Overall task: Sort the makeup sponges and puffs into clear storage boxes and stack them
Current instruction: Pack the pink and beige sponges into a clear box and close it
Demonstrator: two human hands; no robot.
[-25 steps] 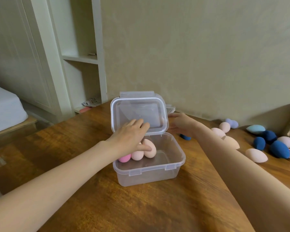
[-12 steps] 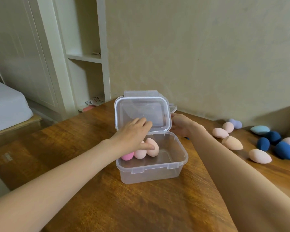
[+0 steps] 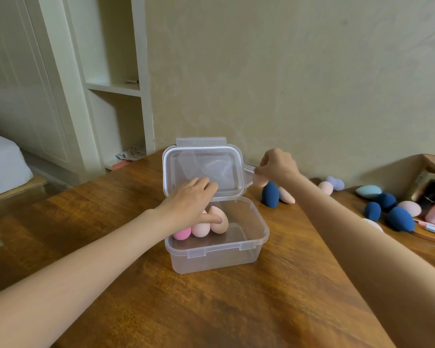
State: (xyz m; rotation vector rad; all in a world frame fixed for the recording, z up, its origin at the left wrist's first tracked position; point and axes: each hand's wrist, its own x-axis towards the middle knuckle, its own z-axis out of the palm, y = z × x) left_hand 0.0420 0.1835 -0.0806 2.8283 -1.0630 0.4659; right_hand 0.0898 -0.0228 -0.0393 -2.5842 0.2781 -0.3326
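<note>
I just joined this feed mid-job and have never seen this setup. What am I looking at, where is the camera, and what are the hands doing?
There is no machine here: a person works with two bare hands, filmed by one wide-angle camera worn on the head, looking down at a wooden table. In the middle stands a clear box with its hinged lid raised. Three sponges lie inside: a bright pink sponge and two pale ones. The left hand rests on them, thumb touching the tan sponge. The right hand pinches a pale sponge beside the lid. More blue and pale sponges lie loose on the right.
</note>
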